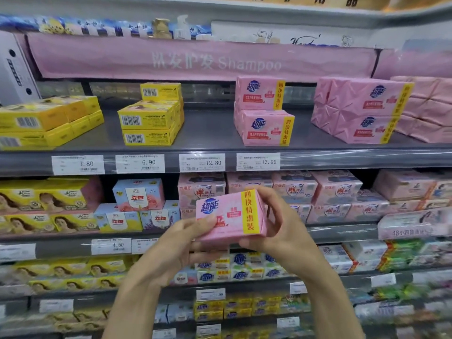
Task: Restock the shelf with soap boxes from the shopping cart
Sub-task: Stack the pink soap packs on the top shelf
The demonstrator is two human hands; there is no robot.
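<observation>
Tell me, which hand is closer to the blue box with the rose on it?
Left. The left hand sits below and right of the blue rose box; the right hand is farther right, beyond the pink soap box.

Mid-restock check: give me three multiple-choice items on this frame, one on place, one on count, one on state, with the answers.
1. Where does the two-high stack of matching pink packs stand?
A. top shelf, above the 13.90 tag
B. bottom shelf
C. in a cart

2. How many price tags hang on the top shelf edge?
A. two
B. four
C. six

3. How is the pink soap pack held?
A. left hand only
B. lying on the shelf
C. between both hands

Answers: 1 A, it sits over the 13.90 tag; 2 B, 7.80, 6.90, 12.80, 13.90; 3 C, left hand and right hand grip it.
</observation>
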